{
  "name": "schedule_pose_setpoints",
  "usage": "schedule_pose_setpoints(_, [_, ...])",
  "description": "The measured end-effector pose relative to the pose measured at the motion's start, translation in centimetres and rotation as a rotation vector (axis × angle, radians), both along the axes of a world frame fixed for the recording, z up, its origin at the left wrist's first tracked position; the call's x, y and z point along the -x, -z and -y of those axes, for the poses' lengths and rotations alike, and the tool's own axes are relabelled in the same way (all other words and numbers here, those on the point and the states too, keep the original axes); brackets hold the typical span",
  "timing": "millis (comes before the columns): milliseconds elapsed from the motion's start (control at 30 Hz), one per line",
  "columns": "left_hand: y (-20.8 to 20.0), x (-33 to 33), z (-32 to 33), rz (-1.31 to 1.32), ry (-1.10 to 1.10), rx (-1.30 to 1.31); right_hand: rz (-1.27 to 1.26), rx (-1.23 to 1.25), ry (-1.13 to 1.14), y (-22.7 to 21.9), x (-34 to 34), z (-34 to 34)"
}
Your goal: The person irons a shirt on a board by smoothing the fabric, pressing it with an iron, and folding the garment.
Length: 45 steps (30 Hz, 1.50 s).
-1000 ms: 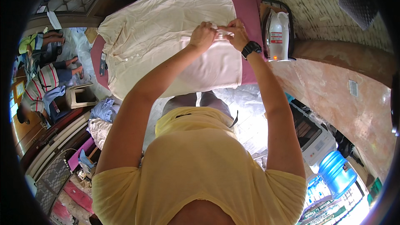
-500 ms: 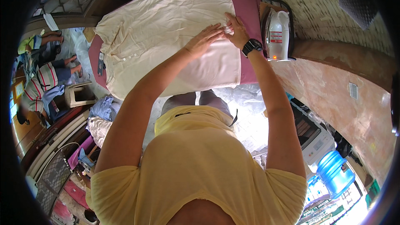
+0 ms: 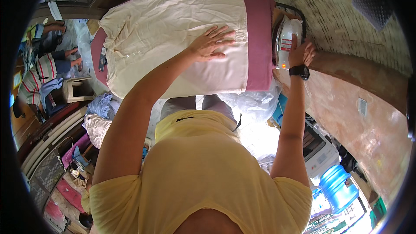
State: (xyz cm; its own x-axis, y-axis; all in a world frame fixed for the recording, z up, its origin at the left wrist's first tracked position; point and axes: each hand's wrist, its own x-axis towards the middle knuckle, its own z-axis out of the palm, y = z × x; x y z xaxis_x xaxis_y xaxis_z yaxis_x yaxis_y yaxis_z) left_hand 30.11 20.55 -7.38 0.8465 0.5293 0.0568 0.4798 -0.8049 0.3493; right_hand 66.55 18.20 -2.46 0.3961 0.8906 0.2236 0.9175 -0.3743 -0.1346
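A cream buttoned shirt (image 3: pixel 173 21) lies spread over an ironing board with a maroon cover (image 3: pixel 259 39). My left hand (image 3: pixel 212 44) rests flat on the shirt's lower part, fingers spread. Past the board's right end, my right hand (image 3: pixel 303 53) is closed round the handle of a white clothes iron (image 3: pixel 284 39). The iron has a lit orange light and sits on a stand with a dark wire frame (image 3: pixel 299 14). Its handle is partly hidden by my fingers. Small buttons run down the shirt's front, and a dark tag (image 3: pixel 102 58) lies by its collar end.
A rough wall with a ledge (image 3: pixel 355 70) borders the right side. People sit on the left, near a pale stool (image 3: pixel 71 90) and heaped cloth (image 3: pixel 102 108). Clear plastic sheeting (image 3: pixel 253 104) covers floor near the board. A blue water jug (image 3: pixel 338 186) stands at the lower right.
My right hand has left the shirt and moved right to the iron, closing on its handle. My left hand has slid slightly nearer and spread its fingers on the cloth.
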Motion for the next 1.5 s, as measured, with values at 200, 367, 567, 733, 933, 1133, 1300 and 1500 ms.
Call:
schedule_pose_setpoints(200, [0.2, 0.2, 0.0, 0.019, -0.009, -0.035, -0.793, 0.202, 0.068, -2.8, -0.8, -2.5])
schedule_pose_setpoints(367, [0.9, 0.3, 0.4, 0.121, -0.053, -0.091, -0.484, 0.046, -0.264, -7.8, 5.0, -2.3])
schedule_pose_setpoints(567, [0.0, 0.5, 0.5, 0.137, -0.089, -0.068, -0.35, 0.262, -0.257, -8.0, 13.3, 0.7])
schedule_pose_setpoints(733, [-0.3, 1.7, 0.8, 0.146, -0.086, -0.084, -0.395, 0.169, -0.236, -3.2, 12.2, 1.2])
schedule_pose_setpoints(933, [0.1, 4.0, 1.1, 0.159, -0.086, 0.029, -0.356, 0.196, -0.317, -2.6, 13.2, -0.1])
schedule_pose_setpoints(1133, [-1.1, 8.5, 5.2, 0.415, -0.291, -0.011, -0.177, 0.319, -0.39, -3.7, 15.2, -0.3])
schedule_pose_setpoints(1300, [-0.6, 19.5, 11.7, 0.448, -1.137, -0.155, -0.286, 0.195, -0.41, -3.9, 15.9, -0.6])
schedule_pose_setpoints(1500, [1.3, 33.8, 14.4, 0.233, -1.529, -0.293, -0.361, 0.185, -0.433, -3.9, 16.6, -0.9])
